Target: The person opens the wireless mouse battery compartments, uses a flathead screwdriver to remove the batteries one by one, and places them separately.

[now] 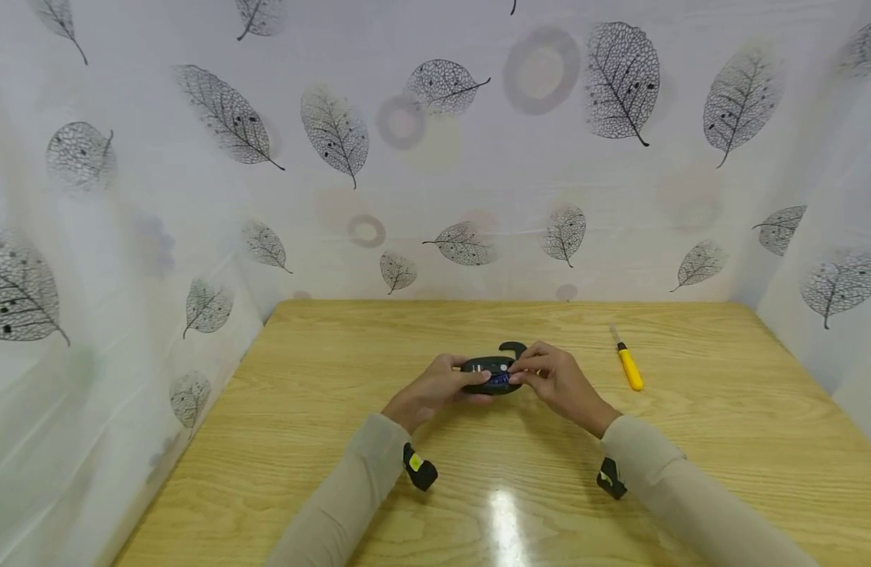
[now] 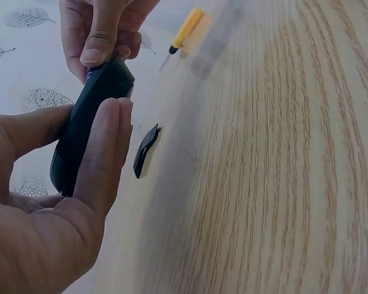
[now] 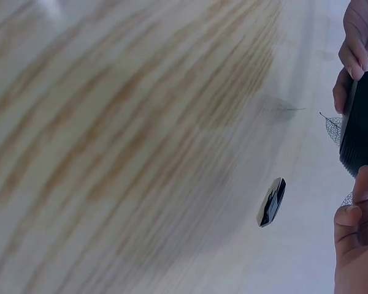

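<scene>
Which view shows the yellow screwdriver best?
The head view: the whole screwdriver lies on the table, unblocked. The left wrist view shows it blurred at the top edge; the right wrist view misses it.

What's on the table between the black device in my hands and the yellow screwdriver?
Nothing. In the head view, only bare wood lies between the black device and the yellow screwdriver. The small black cover sits behind the device, not in that stretch.

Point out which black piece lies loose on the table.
The small curved black piece beyond the hands; the larger black device is held in both, off the table.
</scene>
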Action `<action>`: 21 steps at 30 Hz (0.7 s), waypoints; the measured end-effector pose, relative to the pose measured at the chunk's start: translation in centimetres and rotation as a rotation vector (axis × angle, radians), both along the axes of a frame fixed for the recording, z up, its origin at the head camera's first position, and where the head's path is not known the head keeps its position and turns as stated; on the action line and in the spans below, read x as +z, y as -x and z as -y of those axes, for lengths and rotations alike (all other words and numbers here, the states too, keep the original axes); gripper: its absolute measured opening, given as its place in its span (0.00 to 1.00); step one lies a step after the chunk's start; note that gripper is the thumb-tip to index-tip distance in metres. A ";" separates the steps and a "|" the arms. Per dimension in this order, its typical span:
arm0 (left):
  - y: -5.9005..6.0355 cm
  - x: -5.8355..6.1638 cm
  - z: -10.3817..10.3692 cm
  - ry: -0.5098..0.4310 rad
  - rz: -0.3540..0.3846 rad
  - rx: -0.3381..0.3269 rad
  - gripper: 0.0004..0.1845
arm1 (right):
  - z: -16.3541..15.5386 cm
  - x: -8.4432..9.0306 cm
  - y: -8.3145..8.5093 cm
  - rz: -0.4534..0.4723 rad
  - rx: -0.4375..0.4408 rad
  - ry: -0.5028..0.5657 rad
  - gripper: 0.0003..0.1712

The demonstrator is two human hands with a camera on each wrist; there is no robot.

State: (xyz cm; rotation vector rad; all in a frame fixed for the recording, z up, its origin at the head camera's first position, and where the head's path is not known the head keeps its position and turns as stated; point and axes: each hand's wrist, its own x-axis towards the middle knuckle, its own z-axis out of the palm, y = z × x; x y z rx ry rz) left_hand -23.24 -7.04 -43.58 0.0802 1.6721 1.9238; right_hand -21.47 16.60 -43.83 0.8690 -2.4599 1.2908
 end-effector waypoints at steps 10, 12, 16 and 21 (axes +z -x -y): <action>0.1 0.3 -0.1 0.002 0.001 0.021 0.24 | 0.1 0.0 0.1 -0.034 -0.024 -0.054 0.07; 0.1 0.4 -0.1 0.002 0.002 0.026 0.25 | 0.1 -0.1 0.1 -0.035 -0.024 -0.057 0.09; 0.1 0.4 0.0 0.011 0.001 0.031 0.26 | 0.1 -0.1 0.1 -0.037 -0.019 -0.055 0.11; 0.1 0.4 0.0 0.024 -0.013 0.029 0.24 | 0.3 0.1 0.1 -0.047 -0.022 -0.064 0.08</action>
